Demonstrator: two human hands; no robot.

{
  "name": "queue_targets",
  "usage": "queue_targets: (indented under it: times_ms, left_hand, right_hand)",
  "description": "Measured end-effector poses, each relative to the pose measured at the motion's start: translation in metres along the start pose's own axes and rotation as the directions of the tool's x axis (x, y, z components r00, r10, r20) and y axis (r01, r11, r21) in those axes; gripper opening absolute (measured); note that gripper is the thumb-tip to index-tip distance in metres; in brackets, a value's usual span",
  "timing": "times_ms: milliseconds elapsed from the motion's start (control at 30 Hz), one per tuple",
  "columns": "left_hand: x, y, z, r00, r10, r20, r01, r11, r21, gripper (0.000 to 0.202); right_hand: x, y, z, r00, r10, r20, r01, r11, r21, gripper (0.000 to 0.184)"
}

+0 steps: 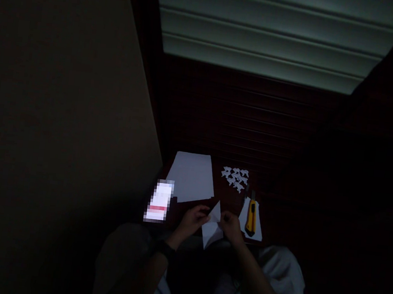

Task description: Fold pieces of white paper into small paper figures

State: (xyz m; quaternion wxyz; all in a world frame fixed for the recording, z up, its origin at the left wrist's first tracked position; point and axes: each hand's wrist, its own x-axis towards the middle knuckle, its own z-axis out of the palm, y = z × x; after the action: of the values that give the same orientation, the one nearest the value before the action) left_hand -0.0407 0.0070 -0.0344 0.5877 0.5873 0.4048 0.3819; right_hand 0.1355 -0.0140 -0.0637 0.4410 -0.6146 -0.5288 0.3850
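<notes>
In a dim room, both my hands hold a small folded white paper [213, 227] over the near edge of a dark table [274, 206]. My left hand [193, 220] pinches its left side, fingers closed on the paper. On the right edge, my right hand [233, 226] grips it in the same way. A dark watch or band sits on my left wrist.
A stack of white sheets [191, 176] lies behind my hands. Several small folded paper figures [235, 178] sit in a cluster to the right. A yellow utility knife [251, 217] rests on a paper scrap. A lit, blurred rectangle [159, 201] lies at left. A wall stands left.
</notes>
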Motion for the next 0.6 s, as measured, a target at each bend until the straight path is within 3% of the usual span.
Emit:
queue_targets:
  times_ms: [233, 600]
  left_hand:
    - [0.001, -0.001, 0.003, 1.000, -0.014, -0.022, 0.015, 0.999, 0.049, 0.029]
    - [-0.001, 0.009, 0.006, 0.999, 0.028, 0.031, -0.032, 0.988, 0.152, 0.033]
  right_hand:
    - [0.000, -0.004, -0.005, 0.997, -0.068, 0.031, 0.070, 0.996, -0.047, 0.026]
    - [-0.008, -0.010, -0.002, 0.997, -0.016, 0.081, 0.015, 1.000, 0.008, 0.036]
